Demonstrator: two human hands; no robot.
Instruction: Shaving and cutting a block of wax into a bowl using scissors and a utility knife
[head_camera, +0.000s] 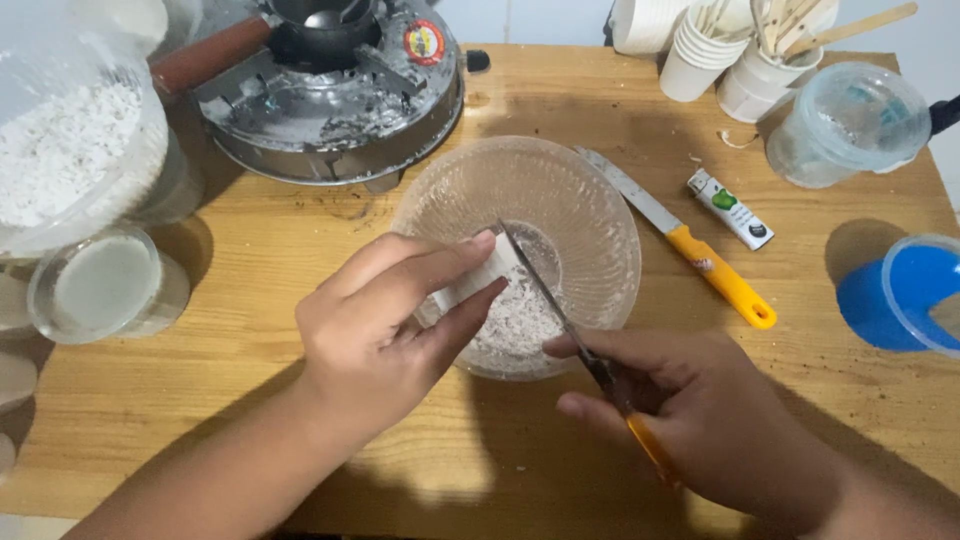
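Fingers (455, 262) of the left hand (385, 325) pinch a small white block (478, 280) over a clear ribbed glass bowl (590, 215) holding white shavings; the right hand (690, 410) grips an orange-handled knife (545, 290), blade touching the block. A second orange-handled knife (690, 245) lies on the wooden worktop (250, 260) beyond.

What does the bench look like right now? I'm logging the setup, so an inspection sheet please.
Surface: wooden table, dusted with crumbs.
Job's things: white block over clear bowl holding white shavings; knife blade against the block.
Clutter: second orange-handled knife, small tube, blue tub, paper cups, jar of white flakes, metal stove.
Grippers: left hand holds block; right hand grips knife.
Cables: nothing seen.
Surroundings: nothing seen.
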